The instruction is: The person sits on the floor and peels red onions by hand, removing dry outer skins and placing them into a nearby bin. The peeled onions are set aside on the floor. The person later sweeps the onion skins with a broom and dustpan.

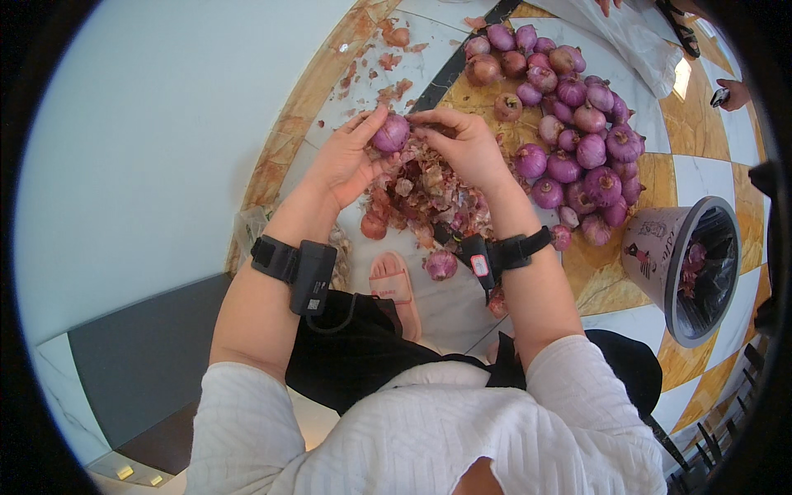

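My left hand holds a purple-red onion between its thumb and fingers, above the floor. The thumb and forefinger of my right hand close in on the onion's right end; whether they pinch a flake of skin there is too small to tell. Below both hands lies a heap of dry onion skins, partly hidden by my hands. To the right of my right hand spreads a large pile of red onions, many with smooth purple surfaces.
A waste bin with a black liner holds some skins at right. Loose onions lie near my sandalled foot. Skin scraps litter the floor by the wall. Another person's hand and a white plastic sack are at upper right.
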Demonstrator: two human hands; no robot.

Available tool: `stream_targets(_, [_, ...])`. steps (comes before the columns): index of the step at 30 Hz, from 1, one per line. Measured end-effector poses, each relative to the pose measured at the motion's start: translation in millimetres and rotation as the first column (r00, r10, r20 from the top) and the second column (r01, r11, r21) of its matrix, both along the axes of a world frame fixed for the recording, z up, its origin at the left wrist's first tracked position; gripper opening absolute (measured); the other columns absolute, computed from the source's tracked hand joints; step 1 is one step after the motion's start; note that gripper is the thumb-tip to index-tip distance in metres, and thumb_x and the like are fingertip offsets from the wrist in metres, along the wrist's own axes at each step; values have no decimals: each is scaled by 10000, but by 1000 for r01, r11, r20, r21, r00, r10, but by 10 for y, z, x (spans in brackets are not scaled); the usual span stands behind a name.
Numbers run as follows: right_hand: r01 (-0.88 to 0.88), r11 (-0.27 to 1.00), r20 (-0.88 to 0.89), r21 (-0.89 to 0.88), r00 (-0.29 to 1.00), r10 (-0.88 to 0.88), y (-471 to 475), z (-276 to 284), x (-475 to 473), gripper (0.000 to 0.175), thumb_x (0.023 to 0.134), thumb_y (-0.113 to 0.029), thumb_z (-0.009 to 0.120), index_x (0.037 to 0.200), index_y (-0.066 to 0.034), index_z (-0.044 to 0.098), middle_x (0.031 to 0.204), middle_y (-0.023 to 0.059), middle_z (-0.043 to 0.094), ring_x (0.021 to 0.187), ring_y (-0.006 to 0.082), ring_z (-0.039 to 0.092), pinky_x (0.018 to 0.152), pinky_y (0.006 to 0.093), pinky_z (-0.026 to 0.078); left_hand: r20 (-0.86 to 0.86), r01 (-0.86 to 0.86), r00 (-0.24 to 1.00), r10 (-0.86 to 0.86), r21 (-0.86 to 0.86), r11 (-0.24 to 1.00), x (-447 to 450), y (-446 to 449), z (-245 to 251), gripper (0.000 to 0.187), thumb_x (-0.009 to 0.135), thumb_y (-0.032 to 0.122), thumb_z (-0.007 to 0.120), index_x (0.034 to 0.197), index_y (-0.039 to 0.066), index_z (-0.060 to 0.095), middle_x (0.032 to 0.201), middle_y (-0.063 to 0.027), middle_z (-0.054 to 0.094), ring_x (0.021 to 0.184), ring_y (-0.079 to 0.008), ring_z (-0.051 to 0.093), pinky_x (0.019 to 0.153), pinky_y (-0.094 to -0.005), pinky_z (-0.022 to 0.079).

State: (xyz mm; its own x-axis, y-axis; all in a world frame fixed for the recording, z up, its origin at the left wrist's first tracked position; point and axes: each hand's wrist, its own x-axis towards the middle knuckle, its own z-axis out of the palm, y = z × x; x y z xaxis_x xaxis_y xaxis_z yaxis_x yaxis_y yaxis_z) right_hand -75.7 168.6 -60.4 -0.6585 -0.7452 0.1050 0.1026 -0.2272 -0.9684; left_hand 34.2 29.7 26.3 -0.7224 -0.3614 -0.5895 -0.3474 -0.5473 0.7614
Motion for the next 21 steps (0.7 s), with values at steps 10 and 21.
stream_targets(10, [18, 986, -149, 169, 989, 8, -24, -35, 22, 206, 913, -49, 604, 1107, 0, 658, 1019, 49, 686, 888, 103, 627, 805, 259, 506, -73, -83, 993, 95, 160, 984, 32, -83, -32, 298, 991, 183, 548, 1253, 41, 540, 1225, -113, 605, 1122, -239, 605, 954, -402, 522])
stream_targets(21, [-20, 986, 187, -164, 981, 51, -24, 173, 55, 379, 779, 31, 751, 1130, -22, 618, 1006, 17, 626, 804, 68, 616, 680, 226, 522, -239, 104, 958, -156, -217, 971, 35, -11, 57, 546, 850, -65, 637, 1364, 33, 480, 1303, -89, 543, 1207, -203, 531, 1057, -368, 438])
